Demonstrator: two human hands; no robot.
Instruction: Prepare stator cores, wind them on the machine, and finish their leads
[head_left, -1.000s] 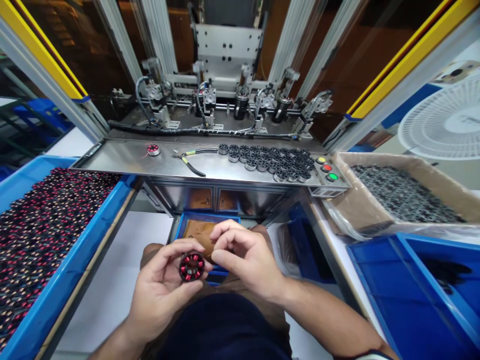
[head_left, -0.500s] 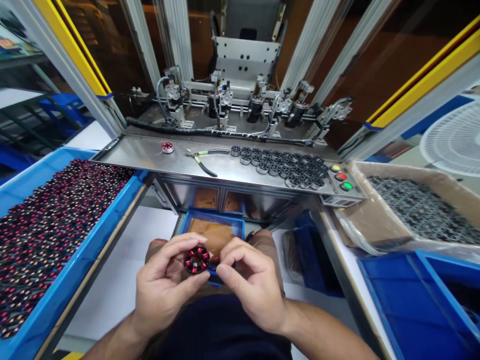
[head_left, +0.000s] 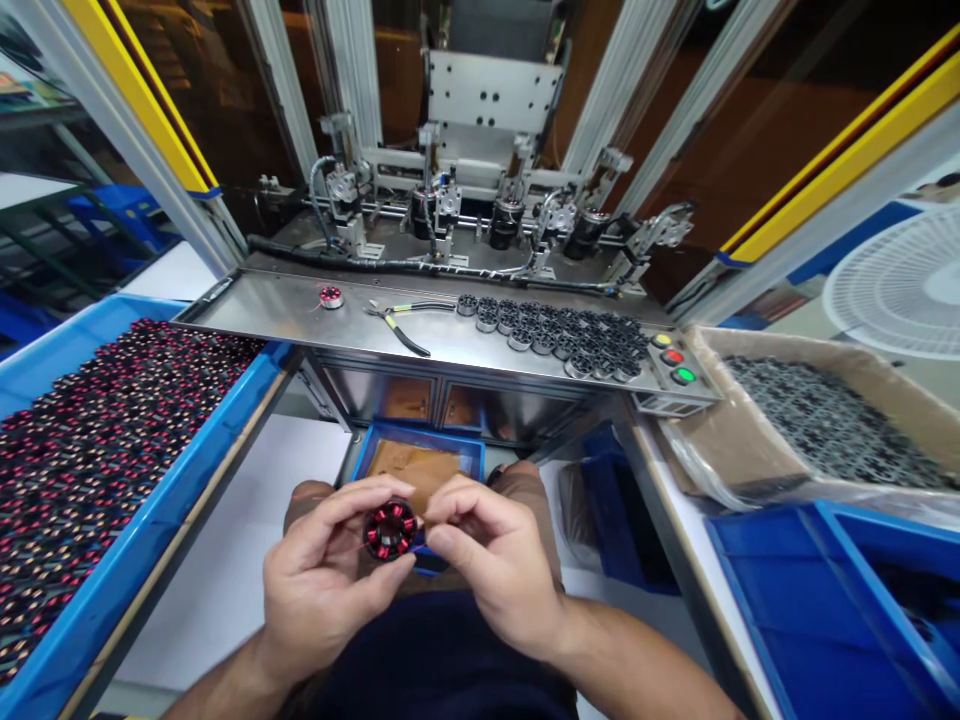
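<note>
My left hand [head_left: 326, 575] is closed around the rim of a motor stator [head_left: 390, 530], a black ring wound with shiny red wire. The stator's open face is turned up toward me, and a thin loose wire end trails off its left side. Close against its right edge, my right hand [head_left: 491, 560] has thumb and forefinger pinched together. Whatever lies between those fingertips is too small to make out. Both hands are above my lap, over a blue bin [head_left: 471, 455] with brown cardboard in it.
On the metal ledge [head_left: 277, 305] sit one wound stator [head_left: 331, 297], cutting pliers [head_left: 405, 325] and several unwound stator cores [head_left: 570, 335]. A button box [head_left: 675, 385] stands at the right. Left is a blue tray [head_left: 217, 435] of wound stators; right, a carton [head_left: 772, 440] of cores. A winding machine [head_left: 495, 90] stands behind.
The right fingertips have come in from slightly apart to the stator's right edge. The left hand keeps its grip on the stator. The whole view has shifted slightly.
</note>
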